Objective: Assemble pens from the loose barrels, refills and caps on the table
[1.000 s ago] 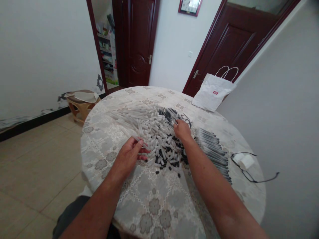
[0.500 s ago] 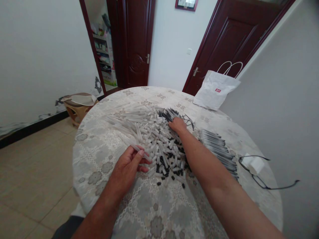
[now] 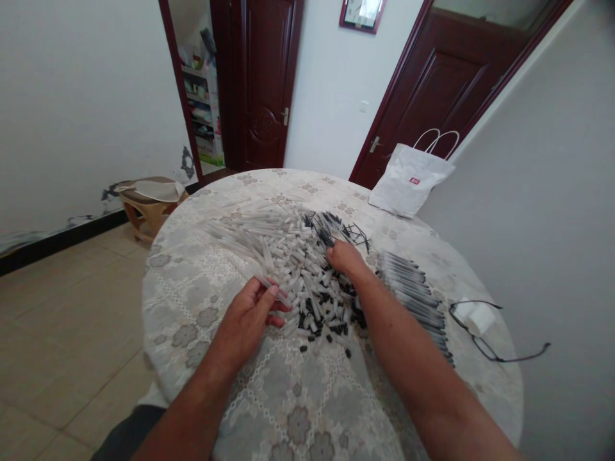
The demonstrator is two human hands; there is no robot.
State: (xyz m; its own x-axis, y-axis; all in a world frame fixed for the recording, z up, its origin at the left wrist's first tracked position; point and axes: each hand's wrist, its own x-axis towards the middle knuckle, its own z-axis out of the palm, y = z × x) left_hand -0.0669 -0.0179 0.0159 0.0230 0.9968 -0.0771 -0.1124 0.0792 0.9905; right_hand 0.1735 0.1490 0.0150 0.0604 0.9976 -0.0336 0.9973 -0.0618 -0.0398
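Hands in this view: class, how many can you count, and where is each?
2: the left hand holds a pale tube left of the loose pieces; the right hand is at the dark rods farther back.

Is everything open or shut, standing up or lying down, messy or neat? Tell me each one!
Left hand: holding a clear tube.
Right hand: fingers close together, by the thin dark sticks; can't tell how it grips.
Tube pile: loose, messy.
Small black pieces: scattered.
Grey sticks: lying side by side, neat.
Glasses: unfolded.
White bag: standing up.
Stool: standing.
Right-hand door: looks shut.
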